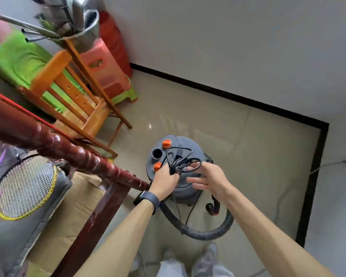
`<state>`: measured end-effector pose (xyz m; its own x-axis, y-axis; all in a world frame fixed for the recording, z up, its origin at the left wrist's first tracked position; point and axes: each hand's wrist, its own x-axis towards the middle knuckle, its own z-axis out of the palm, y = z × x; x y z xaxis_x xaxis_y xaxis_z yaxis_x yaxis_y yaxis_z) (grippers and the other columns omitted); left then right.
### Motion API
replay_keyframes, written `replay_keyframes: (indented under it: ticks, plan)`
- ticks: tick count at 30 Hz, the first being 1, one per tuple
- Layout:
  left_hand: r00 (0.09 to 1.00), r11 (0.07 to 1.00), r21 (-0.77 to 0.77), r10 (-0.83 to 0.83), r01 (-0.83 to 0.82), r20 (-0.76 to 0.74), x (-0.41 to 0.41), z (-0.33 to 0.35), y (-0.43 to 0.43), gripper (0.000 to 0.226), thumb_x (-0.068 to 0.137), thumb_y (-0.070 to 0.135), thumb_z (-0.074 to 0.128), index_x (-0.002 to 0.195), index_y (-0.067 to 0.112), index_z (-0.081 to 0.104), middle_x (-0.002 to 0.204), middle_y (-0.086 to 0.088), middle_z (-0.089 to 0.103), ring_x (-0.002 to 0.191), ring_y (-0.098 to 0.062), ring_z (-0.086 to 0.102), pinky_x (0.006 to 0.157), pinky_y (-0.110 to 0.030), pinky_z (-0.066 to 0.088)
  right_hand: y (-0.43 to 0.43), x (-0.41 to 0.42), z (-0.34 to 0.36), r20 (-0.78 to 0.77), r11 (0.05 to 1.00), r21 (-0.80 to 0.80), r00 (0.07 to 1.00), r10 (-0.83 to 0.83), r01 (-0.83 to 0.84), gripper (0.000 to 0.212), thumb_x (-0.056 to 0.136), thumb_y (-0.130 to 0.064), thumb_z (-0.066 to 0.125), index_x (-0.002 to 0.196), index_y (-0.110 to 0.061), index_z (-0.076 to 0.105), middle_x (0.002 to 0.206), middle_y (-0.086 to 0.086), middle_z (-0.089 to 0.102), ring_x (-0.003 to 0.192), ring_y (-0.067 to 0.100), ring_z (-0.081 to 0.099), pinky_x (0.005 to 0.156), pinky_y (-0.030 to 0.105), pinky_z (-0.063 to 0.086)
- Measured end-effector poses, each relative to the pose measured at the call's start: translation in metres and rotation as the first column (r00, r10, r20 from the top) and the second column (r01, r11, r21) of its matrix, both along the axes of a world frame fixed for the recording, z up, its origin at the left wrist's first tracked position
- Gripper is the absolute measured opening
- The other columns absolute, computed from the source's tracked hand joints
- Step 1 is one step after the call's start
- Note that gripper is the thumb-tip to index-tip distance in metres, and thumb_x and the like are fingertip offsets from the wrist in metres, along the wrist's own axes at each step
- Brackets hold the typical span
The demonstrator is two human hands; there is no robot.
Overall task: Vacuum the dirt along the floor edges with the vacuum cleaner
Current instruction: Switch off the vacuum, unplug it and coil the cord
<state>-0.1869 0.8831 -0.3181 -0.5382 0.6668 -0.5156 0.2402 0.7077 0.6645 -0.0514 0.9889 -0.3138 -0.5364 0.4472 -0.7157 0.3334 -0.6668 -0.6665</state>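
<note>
A grey canister vacuum cleaner (186,148) with two orange knobs stands on the beige tiled floor in front of me. A bundle of black power cord (183,161) lies coiled on its lid. My left hand (165,181), with a dark watch on the wrist, is closed around the cord bundle. My right hand (207,177) hovers beside the coil with fingers spread, touching or just off the loops. A ribbed black hose (206,232) curves along the floor from the canister toward my feet. A black skirting strip (228,95) marks the floor edge along the white wall.
A dark red wooden rail (72,150) crosses at left, above a cardboard box (68,216) and a badminton racket (26,186). A wooden chair (76,96) and stacked plastic stools (106,70) stand in the far corner. A grey cable with a plug (340,162) lies at right.
</note>
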Motion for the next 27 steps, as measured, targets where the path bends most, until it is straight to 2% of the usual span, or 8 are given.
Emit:
replay_keyframes:
  ticks: [3, 5, 11, 13, 15, 18, 23, 27]
  plan:
    - [0.994, 0.995, 0.084, 0.054, -0.046, -0.097, -0.029, -0.022, 0.03, 0.018, 0.089, 0.008, 0.056, 0.104, 0.016, 0.063, 0.102, 0.0, 0.068, 0.096, -0.018, 0.061, 0.082, -0.029, 0.044, 0.023, -0.022, -0.024, -0.007, 0.995, -0.062, 0.997, -0.073, 0.073, 0.027, 0.109, -0.033, 0.043, 0.108, -0.022, 0.067, 0.11, -0.001, 0.075, 0.088, 0.026, 0.076, 0.075, 0.034, 0.056]
    - [0.993, 0.992, 0.096, 0.094, -0.087, -0.078, -0.05, -0.037, 0.049, 0.008, 0.084, 0.011, 0.062, 0.078, 0.018, 0.062, 0.076, 0.004, 0.065, 0.071, -0.014, 0.058, 0.069, -0.029, 0.042, 0.039, -0.039, -0.051, 0.028, 0.995, 0.019, 0.995, -0.094, 0.094, 0.03, 0.11, -0.043, 0.042, 0.115, -0.021, 0.061, 0.117, 0.0, 0.071, 0.094, 0.023, 0.073, 0.08, 0.037, 0.054]
    - [0.757, 0.895, -0.039, 0.399, -0.445, 0.517, -0.107, -0.119, 0.085, 0.017, 0.045, 0.009, 0.051, 0.059, 0.012, 0.041, 0.056, -0.003, 0.036, 0.038, -0.015, 0.028, 0.038, -0.019, 0.021, 0.056, -0.061, -0.15, 0.341, 0.829, 0.484, 0.933, 0.116, -0.28, 0.067, 0.098, -0.058, 0.059, 0.152, -0.022, 0.042, 0.154, 0.002, 0.046, 0.136, 0.02, 0.047, 0.111, 0.035, 0.037]
    - [0.799, 0.888, -0.084, 0.446, -0.453, 0.404, -0.121, -0.155, 0.088, 0.017, 0.05, 0.014, 0.061, 0.062, 0.011, 0.049, 0.061, -0.004, 0.046, 0.049, -0.022, 0.044, 0.049, -0.026, 0.037, 0.056, -0.065, -0.185, 0.507, 0.704, 0.48, 0.82, 0.265, -0.524, 0.082, 0.096, -0.069, 0.052, 0.162, -0.026, 0.029, 0.167, 0.003, 0.028, 0.154, 0.025, 0.024, 0.125, 0.043, 0.024]
    - [0.92, 0.91, -0.155, 0.392, -0.384, 0.019, -0.129, -0.19, 0.081, 0.026, 0.068, 0.023, 0.074, 0.085, 0.013, 0.058, 0.089, -0.004, 0.053, 0.09, -0.027, 0.053, 0.081, -0.036, 0.045, 0.052, -0.071, -0.214, 0.64, 0.591, 0.422, 0.687, 0.344, -0.688, 0.081, 0.098, -0.073, 0.041, 0.164, -0.032, 0.018, 0.173, 0.004, 0.01, 0.159, 0.027, 0.007, 0.128, 0.047, 0.013]
    - [0.917, 0.938, -0.173, 0.233, -0.3, -0.323, -0.129, -0.228, 0.069, 0.062, 0.078, 0.041, 0.076, 0.129, 0.017, 0.049, 0.136, -0.009, 0.04, 0.134, -0.029, 0.03, 0.115, -0.04, 0.022, 0.042, -0.079, -0.242, 0.698, 0.56, 0.416, 0.647, 0.308, -0.716, 0.074, 0.1, -0.073, 0.028, 0.164, -0.04, 0.01, 0.174, 0.003, -0.005, 0.159, 0.024, -0.01, 0.127, 0.059, 0.005]
    - [0.922, 0.955, 0.045, 0.296, -0.294, -0.251, -0.133, -0.247, 0.064, 0.098, 0.079, 0.049, 0.076, 0.155, 0.036, 0.015, 0.163, 0.008, 0.004, 0.15, -0.019, 0.016, 0.122, -0.042, 0.018, 0.033, -0.082, -0.266, 0.671, 0.563, 0.518, 0.714, 0.199, -0.644, 0.085, 0.089, -0.082, 0.018, 0.163, -0.042, 0.003, 0.173, 0.0, -0.011, 0.158, 0.023, -0.018, 0.12, 0.072, 0.008]
    - [0.967, 0.987, -0.122, 0.073, -0.105, -0.243, -0.142, -0.259, 0.064, 0.085, 0.089, 0.064, 0.056, 0.157, 0.043, 0.01, 0.166, 0.015, -0.002, 0.153, -0.018, 0.006, 0.121, -0.053, 0.009, 0.031, -0.084, -0.274, 0.642, 0.563, 0.565, 0.75, 0.159, -0.603, 0.083, 0.09, -0.083, 0.023, 0.159, -0.038, 0.018, 0.173, 0.004, -0.001, 0.158, 0.028, -0.011, 0.115, 0.074, 0.022]
